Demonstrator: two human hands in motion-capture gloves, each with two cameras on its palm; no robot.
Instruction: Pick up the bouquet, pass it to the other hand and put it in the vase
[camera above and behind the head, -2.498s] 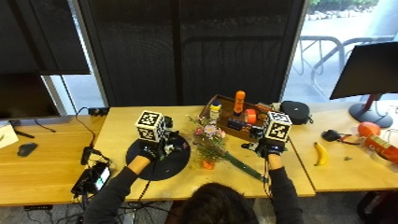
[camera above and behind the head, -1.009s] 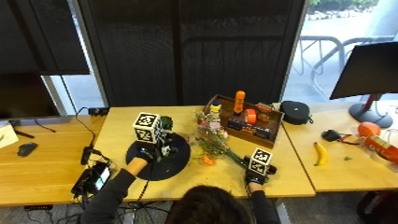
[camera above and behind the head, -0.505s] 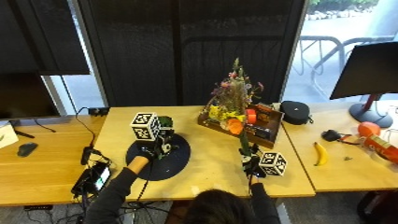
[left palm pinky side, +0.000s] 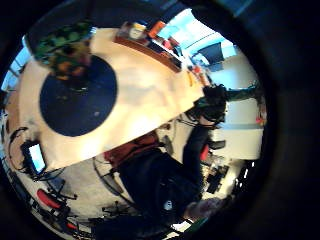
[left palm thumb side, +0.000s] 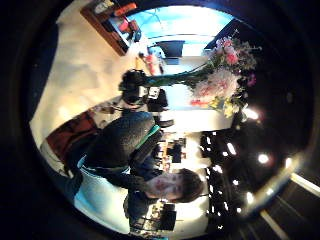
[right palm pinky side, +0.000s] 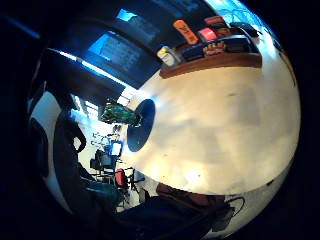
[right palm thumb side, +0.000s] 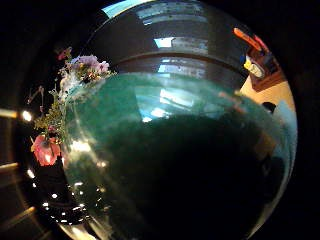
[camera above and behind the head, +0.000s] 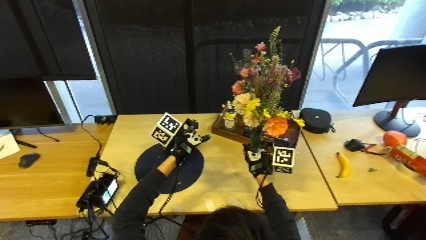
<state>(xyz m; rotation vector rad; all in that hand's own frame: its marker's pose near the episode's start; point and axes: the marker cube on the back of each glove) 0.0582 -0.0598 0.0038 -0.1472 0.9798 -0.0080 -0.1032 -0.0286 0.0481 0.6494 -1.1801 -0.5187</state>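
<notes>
Mixed-colour flower bouquet stands upright, stems gripped in our right hand; left hand, fingers spread and empty, must next take it.

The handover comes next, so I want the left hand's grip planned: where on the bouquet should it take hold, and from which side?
Grip the green stems just above the right hand, which holds the bouquet upright by its lower stems. The blooms flare wide on top, so only the narrow stem bundle suits a grip. The left hand, open above the dark mat, should probably come in sideways from the person's left.
</notes>
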